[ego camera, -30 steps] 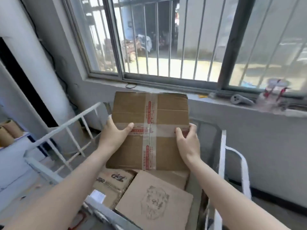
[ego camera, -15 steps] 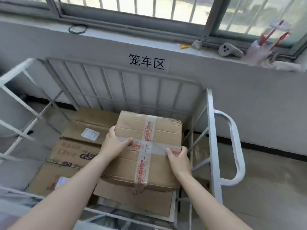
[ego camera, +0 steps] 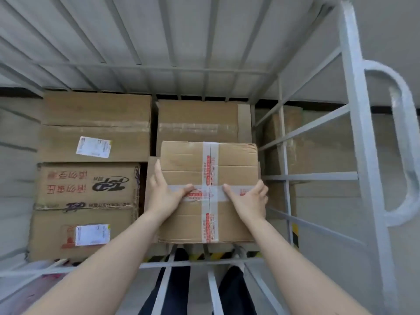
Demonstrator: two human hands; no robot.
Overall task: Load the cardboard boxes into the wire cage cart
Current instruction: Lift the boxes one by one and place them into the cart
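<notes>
Inside the wire cage cart [ego camera: 355, 105], left hand [ego camera: 164, 197] and right hand [ego camera: 248, 201] grip the taped box [ego camera: 209, 169].

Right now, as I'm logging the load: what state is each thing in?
wire cage cart: top open, partly loaded.
taped box: sealed, held low inside the cart.
left grip: holds the box's left edge, thumb on top.
right grip: holds its right edge.
labelled box: sealed, flat, back left.
printed box: closed, print upside down.

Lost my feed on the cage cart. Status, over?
Left hand and right hand both grip the taped box. Box inside the wire cage cart, near right corner, above loaded boxes. Path clear.
</notes>
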